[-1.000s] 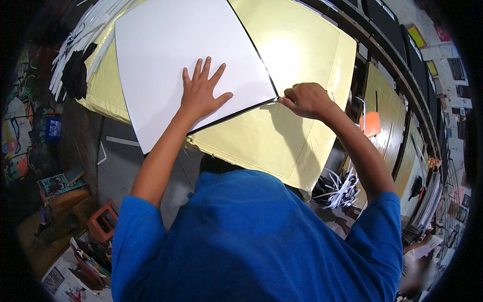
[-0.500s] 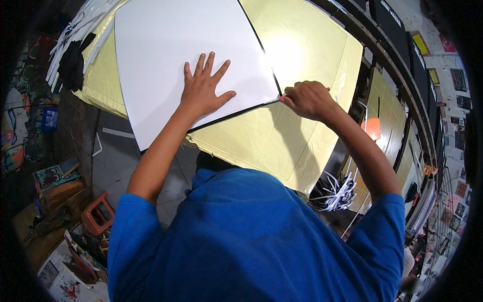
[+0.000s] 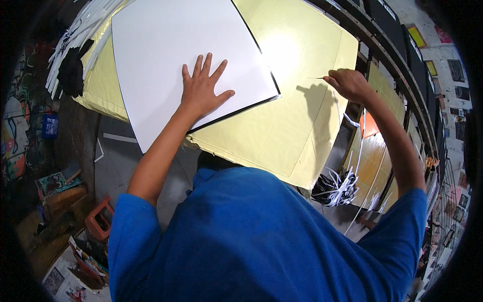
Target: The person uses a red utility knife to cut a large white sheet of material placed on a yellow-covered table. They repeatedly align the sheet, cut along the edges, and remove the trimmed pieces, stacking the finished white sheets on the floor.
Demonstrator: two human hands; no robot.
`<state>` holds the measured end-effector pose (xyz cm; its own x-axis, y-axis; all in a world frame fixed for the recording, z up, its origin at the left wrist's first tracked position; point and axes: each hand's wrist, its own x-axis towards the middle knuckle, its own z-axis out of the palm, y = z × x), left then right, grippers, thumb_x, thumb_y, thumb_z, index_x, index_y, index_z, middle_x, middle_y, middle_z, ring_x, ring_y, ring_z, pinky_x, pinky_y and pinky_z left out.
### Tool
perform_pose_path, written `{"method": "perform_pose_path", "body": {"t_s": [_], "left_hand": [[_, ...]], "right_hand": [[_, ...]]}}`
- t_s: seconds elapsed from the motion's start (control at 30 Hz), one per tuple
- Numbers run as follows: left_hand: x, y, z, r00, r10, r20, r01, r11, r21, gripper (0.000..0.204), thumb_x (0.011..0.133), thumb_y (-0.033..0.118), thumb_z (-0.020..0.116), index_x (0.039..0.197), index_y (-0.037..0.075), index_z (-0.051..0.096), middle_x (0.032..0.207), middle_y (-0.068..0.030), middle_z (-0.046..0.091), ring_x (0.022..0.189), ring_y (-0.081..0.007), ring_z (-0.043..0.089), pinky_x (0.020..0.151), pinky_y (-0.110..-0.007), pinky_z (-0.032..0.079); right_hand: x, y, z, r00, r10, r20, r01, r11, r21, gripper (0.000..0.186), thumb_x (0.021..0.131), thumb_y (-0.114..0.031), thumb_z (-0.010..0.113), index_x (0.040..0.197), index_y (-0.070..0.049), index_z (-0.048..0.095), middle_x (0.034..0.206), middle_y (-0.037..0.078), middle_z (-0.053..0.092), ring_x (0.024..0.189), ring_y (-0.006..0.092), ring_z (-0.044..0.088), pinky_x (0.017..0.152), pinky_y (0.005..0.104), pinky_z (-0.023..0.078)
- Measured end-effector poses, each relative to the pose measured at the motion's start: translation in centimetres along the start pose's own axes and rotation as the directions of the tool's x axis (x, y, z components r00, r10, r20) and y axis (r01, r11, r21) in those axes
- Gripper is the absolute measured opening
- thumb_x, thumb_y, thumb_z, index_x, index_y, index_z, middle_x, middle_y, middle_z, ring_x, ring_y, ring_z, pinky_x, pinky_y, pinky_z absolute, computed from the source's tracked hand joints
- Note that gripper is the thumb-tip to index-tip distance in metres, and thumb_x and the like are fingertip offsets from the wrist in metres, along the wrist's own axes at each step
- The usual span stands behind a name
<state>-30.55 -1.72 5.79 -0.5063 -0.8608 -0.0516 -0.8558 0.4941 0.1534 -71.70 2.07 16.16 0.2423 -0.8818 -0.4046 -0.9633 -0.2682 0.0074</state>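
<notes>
A stack of white strips (image 3: 75,45) lies at the counter's left edge. The left hand (image 3: 201,90) presses flat, fingers spread open, on a big white board (image 3: 166,55) covering the yellow counter (image 3: 282,131) toward its near-left corner. Beyond the board's right edge, the right hand (image 3: 347,84) hovers, fingers pinched closed on a thin blade (image 3: 316,77).

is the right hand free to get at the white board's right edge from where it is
Probably yes. The right hand hovers over bare yellow sheet beside the white board, and nothing lies between them. It does seem to hold a thin blade, so the fingers are not free. The left hand presses the board flat.
</notes>
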Motion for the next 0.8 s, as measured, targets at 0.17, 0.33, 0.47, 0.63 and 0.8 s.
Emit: {"method": "perform_pose_path", "body": {"t_s": [0.17,0.33,0.47,0.63,0.8], "left_hand": [[0.3,0.7,0.2,0.998,-0.068,0.002,0.068,0.998,-0.014,0.087,0.085,0.064,0.058,0.157,0.024,0.027,0.163,-0.0206,0.015,0.151,-0.0393,0.008,0.113,-0.07,0.004],[1.0,1.5,0.4,0.986,-0.157,0.049,0.157,0.988,-0.007,0.086,0.088,0.066,0.054,0.157,0.023,0.026,0.163,-0.0223,0.012,0.151,-0.0414,0.004,0.111,-0.073,0.003],[1.5,1.3,-0.2,0.993,-0.081,0.08,0.085,0.995,-0.053,0.087,0.088,0.065,0.055,0.158,0.022,0.024,0.162,-0.0239,0.012,0.15,-0.0432,0.005,0.111,-0.073,0.004],[-0.4,-2.6,-1.3,0.992,0.126,0.006,-0.124,0.982,-0.139,0.087,0.086,0.06,0.061,0.157,0.022,0.026,0.162,-0.0235,0.013,0.15,-0.0411,0.008,0.114,-0.069,0.008],[-2.9,-7.7,-2.4,0.935,0.351,0.053,-0.352,0.936,0.005,0.088,0.083,0.064,0.062,0.155,0.025,0.031,0.162,-0.0209,0.015,0.151,-0.0394,0.011,0.114,-0.069,0.008]], "right_hand": [[-5.8,-2.7,4.3,0.957,0.221,-0.19,-0.12,0.893,0.435,0.054,0.104,-0.047,0.039,0.093,0.002,0.061,0.083,0.017,0.067,0.074,0.0346,0.065,0.068,0.0466,0.047],[-10.4,-9.1,8.9,0.775,0.607,0.177,-0.261,0.051,0.964,0.059,0.103,-0.055,0.034,0.094,-0.004,0.062,0.07,0.0,0.048,0.06,0.0096,0.043,0.056,0.0287,0.036],[-7.2,-13.9,11.3,0.675,0.731,0.101,-0.12,-0.026,0.992,0.043,0.094,-0.045,0.063,0.093,-0.002,0.063,0.072,0.0,0.054,0.061,0.0112,0.05,0.057,0.0292,0.042],[1.8,-17.4,7.7,0.623,0.78,0.05,-0.256,0.143,0.956,0.045,0.082,-0.041,0.076,0.091,0.001,0.063,0.079,0.01,0.066,0.073,0.0215,0.066,0.066,0.0354,0.051],[4.6,-17.7,8.3,0.529,0.846,-0.064,-0.484,0.363,0.796,0.044,0.073,-0.038,0.082,0.083,0.0,0.061,0.077,0.015,0.067,0.072,0.029,0.065,0.067,0.0404,0.05]]}}
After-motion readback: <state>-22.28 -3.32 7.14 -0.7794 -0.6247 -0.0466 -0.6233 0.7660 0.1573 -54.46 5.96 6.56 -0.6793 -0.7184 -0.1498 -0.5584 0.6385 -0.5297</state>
